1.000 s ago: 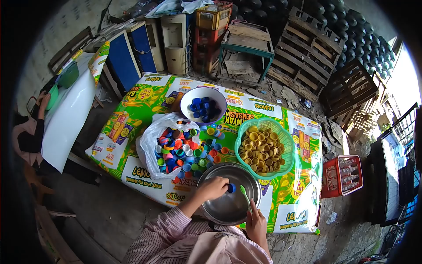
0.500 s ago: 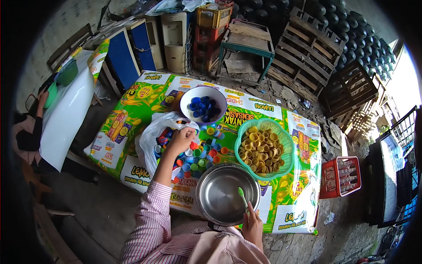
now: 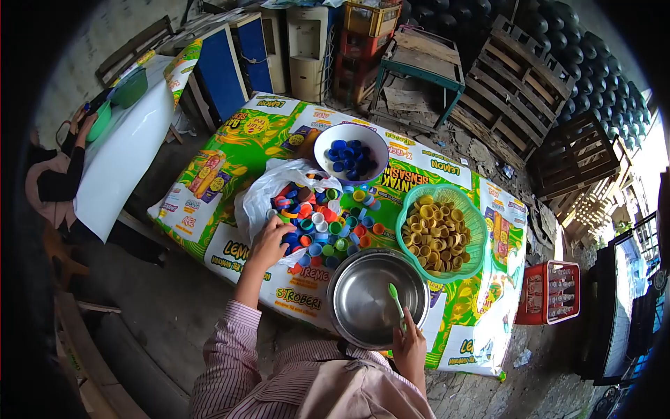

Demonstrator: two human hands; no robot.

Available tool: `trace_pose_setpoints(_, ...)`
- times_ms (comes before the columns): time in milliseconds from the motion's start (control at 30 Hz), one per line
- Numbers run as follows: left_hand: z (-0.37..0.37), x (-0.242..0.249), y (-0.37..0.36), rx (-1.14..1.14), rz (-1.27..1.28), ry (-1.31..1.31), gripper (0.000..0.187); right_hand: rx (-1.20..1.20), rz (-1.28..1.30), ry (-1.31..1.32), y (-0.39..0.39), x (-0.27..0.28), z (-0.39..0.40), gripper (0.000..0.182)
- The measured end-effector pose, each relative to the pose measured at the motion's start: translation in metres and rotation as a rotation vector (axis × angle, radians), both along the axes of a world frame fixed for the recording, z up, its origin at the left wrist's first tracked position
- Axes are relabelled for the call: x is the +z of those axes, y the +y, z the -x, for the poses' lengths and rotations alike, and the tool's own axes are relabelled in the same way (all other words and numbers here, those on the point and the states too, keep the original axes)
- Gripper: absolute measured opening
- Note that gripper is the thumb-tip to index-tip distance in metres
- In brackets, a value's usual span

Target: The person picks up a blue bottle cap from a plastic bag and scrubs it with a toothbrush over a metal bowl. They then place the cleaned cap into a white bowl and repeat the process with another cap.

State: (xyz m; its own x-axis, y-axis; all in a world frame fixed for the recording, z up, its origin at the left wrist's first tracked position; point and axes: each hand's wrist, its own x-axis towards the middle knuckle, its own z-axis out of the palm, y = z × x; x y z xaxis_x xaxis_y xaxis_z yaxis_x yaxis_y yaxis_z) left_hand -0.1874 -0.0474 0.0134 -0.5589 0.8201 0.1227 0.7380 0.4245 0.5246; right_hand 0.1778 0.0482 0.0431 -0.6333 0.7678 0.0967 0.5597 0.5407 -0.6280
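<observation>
My left hand [image 3: 268, 244] is at the near edge of a white plastic bag [image 3: 252, 204], its fingers bent but apart beside blue caps. Mixed coloured bottle caps [image 3: 320, 225] fill the bag's mouth and spread to its right. My right hand [image 3: 410, 347] grips a green toothbrush-like tool [image 3: 396, 296], which points up over a steel bowl [image 3: 342, 299]. Blue caps [image 3: 351, 159] lie in a white bowl [image 3: 325, 145] behind the bag. To the right, a green basket [image 3: 479, 234] holds yellow caps [image 3: 436, 234].
A printed green and white cover [image 3: 192, 185] lies on the table. At the right stands a red crate [image 3: 533, 293]; a wooden pallet [image 3: 513, 80] and a small table [image 3: 427, 54] are behind. Another person [image 3: 59, 174] is at the far left, with a hand at a green basin [image 3: 100, 122].
My left hand has moved back from the caps at the bag's mouth to its near edge. The whole view has shifted, and my right hand still holds the green tool.
</observation>
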Motion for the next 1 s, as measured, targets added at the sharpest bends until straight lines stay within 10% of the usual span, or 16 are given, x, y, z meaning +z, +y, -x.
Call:
trace_pose_setpoints(267, -0.005, 0.006, -0.001, 0.002, -0.029, 0.063, 0.027, -0.033, 0.051, -0.026, 0.000, 0.005, -0.002, 0.049)
trace_pose_setpoints(633, -0.082, 0.023, 0.026, -0.216, -0.355, -1.060, 0.017, -0.113, 0.072, 0.037, 0.001, 0.006, -0.006, 0.048)
trace_pose_setpoints(1000, -0.179, -0.042, 0.078, -0.462, -0.138, -0.120, 0.027, -0.177, 0.061, 0.099, -0.007, 0.004, -0.025, 0.048)
